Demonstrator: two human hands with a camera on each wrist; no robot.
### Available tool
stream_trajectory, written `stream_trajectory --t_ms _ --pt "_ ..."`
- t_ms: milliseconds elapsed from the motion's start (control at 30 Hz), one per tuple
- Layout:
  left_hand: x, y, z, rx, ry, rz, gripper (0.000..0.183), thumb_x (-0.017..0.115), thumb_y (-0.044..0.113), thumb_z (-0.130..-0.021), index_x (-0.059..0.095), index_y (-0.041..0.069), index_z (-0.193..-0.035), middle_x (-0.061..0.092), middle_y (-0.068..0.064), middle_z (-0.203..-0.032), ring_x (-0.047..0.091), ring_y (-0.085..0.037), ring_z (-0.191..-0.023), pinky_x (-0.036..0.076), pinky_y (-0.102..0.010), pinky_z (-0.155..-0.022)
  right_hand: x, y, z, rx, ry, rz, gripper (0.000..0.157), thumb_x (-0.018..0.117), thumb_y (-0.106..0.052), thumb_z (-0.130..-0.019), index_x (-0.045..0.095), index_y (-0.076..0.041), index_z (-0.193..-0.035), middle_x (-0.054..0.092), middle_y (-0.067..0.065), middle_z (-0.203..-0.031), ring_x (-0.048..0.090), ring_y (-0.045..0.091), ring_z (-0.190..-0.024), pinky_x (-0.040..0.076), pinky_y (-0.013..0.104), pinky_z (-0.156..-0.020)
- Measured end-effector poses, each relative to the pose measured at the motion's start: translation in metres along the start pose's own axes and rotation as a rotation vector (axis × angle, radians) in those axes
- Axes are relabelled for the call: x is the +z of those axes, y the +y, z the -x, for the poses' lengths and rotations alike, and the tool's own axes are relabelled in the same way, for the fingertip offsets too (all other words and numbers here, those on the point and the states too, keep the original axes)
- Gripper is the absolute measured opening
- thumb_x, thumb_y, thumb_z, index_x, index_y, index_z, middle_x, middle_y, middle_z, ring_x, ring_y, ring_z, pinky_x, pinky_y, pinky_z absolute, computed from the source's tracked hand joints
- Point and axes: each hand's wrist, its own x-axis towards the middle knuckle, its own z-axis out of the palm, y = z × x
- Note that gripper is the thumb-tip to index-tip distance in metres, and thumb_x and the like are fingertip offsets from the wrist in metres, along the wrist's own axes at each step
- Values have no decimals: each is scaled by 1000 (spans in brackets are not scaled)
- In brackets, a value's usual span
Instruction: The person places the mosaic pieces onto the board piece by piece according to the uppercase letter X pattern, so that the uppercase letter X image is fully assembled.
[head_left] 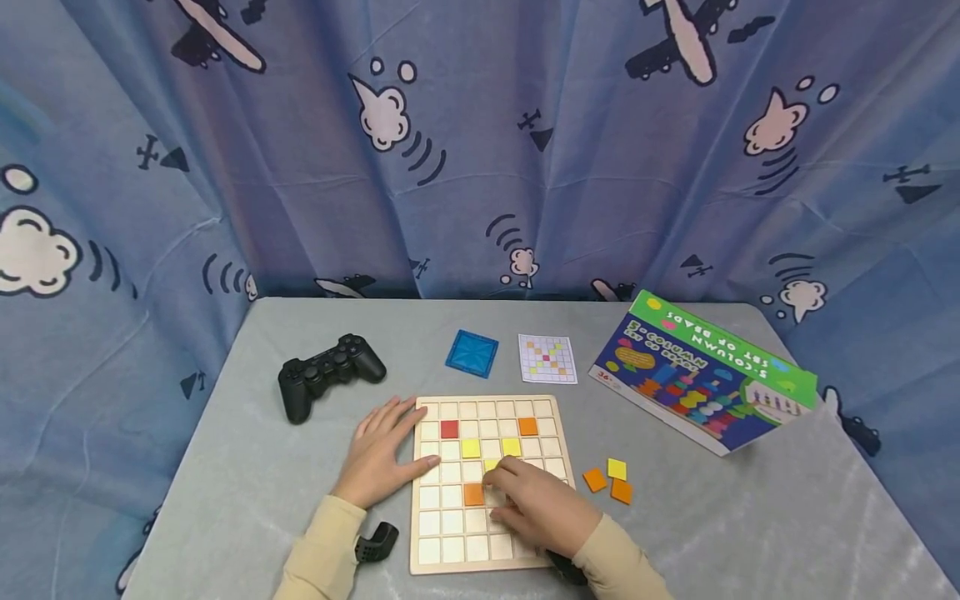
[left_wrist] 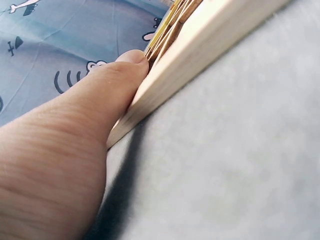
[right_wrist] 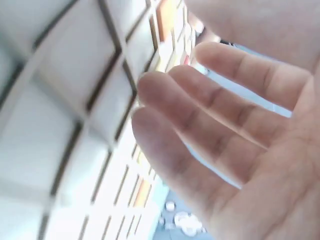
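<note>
A wooden grid board (head_left: 452,547) lies on the table, holding a red tile (head_left: 449,429), several yellow tiles (head_left: 470,448) and orange tiles (head_left: 473,494). My left hand (head_left: 381,456) rests along its left edge with fingers spread; the thumb (left_wrist: 117,82) lies over the wooden rim in the left wrist view. Over the middle of the grid, my right hand (head_left: 542,502) is beside a partly covered yellow tile (head_left: 491,463). Its loosely bent fingers (right_wrist: 165,155) are at the board's surface in the right wrist view, thumb apart, and no tile shows in its grasp.
Loose orange tiles (head_left: 594,480) and a yellow tile (head_left: 617,469) lie right of the board. Behind it are a blue square tray (head_left: 472,353) and a pattern card (head_left: 547,359). A black game controller (head_left: 331,374) sits back left, a colourful box (head_left: 701,375) back right.
</note>
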Motion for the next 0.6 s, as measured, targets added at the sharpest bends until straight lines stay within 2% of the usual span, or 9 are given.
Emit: stream_trajectory --t_ms 133,200,267,400,500,600 --pt "0 1 -1 3 5 2 78 67 61 -79 47 21 -143 38 -1 -152 26 -26 -144 17 -51 -116 -8 11 22 12 80 -20 28 70 -18 -88 61 -9 -114 60 2 -104 50 4 -77 51 23 -68" --pt "0 1 -1 3 7 2 78 67 61 -78 48 21 -143 38 -1 -151 26 -26 -143 17 -51 -115 -12 19 36 55 116 -33 28 70 -17 -88 61 -8 -113 60 1 -102 49 4 -76 50 23 -66" --pt "0 2 -1 4 4 6 78 68 60 -78 48 21 -142 39 -1 -151 26 -26 -143 17 -51 -115 -14 28 52 141 137 -47 28 71 -16 -87 61 -9 -113 59 -1 -100 50 4 -75 49 22 -64" --pt "1 3 -1 7 -7 13 78 67 61 -79 48 21 -143 38 -1 -152 26 -26 -144 17 -51 -116 -12 46 81 395 170 -38 29 74 -19 -84 64 -14 -111 58 -5 -101 56 5 -79 52 24 -67" --pt "1 2 -1 6 -6 10 78 67 61 -79 47 21 -143 38 -1 -152 26 -27 -144 16 -51 -116 -8 60 98 555 185 35 27 76 -21 -82 66 -16 -107 57 -1 -104 58 12 -84 54 33 -71" --pt "0 1 0 1 0 5 78 67 60 -79 47 20 -143 38 -2 -152 26 -27 -143 16 -52 -116 -4 69 109 640 202 103 29 77 -21 -81 66 -14 -107 57 6 -106 57 20 -89 54 44 -77"
